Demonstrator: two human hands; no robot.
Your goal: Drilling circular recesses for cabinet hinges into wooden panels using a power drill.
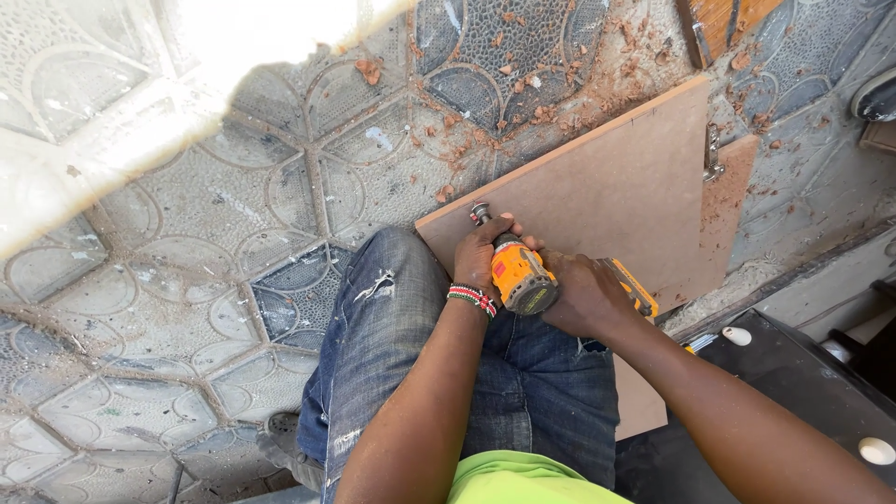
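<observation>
We are looking down on a patterned tile floor (187, 252), embossed with circles and pebbled texture; its upper left is washing out in glare, so detail there is lost. Reddish wood chips (523, 103) are lying scattered across the upper tiles. A flat, smooth brown fibreboard panel (607, 187) is resting tilted across the floor and against our knee; its lower part is disappearing behind our arms and the worn, ripped blue jeans (401, 345). A second, smaller board (733, 201) is peeking out behind its right edge, with a small metal fitting (713, 154) that we cannot make out clearly. At lower right a dark object (793, 392) with white round caps is being cut off by the frame.

We are gripping a yellow-and-black cordless drill (527, 280) at the panel's lower left corner, its metal chuck (480, 213) pointing to the panel's edge; the bit itself is hidden. Our left hand (481, 257), wearing a beaded wristband (472, 298), is curling its fingers closed around the drill's front. Our right hand (583, 294) is wrapping tightly around the handle, covering the trigger.
</observation>
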